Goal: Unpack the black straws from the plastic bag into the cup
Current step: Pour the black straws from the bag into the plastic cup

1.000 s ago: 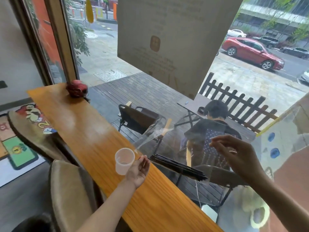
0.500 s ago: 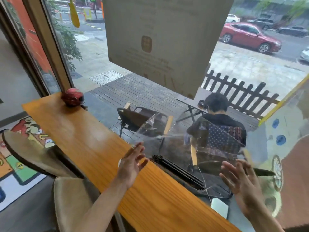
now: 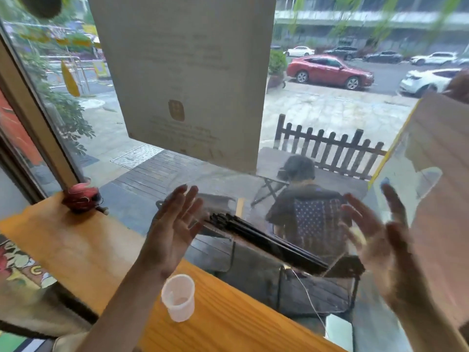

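A bundle of black straws [image 3: 266,241] in a clear plastic bag [image 3: 223,199] lies along the far edge of the wooden counter [image 3: 76,250], against the window glass. My left hand [image 3: 172,229] is raised with straight fingers just left of the bundle's near end, holding nothing. At the right, my right hand [image 3: 380,245] is up as well, palm inward, fingers spread, a little beyond the bundle's other end. A small translucent white cup [image 3: 179,297] stands empty on the counter below my left wrist.
A red helmet-like object [image 3: 82,198] sits at the counter's far left end by the window frame. The window glass bounds the counter's far side; a person sits outside. A cushioned stool [image 3: 30,311] is at lower left.
Both hands have risen and opened, palms facing each other on either side of the straw bundle. The camera tilted up, and the cup now shows below my left wrist.
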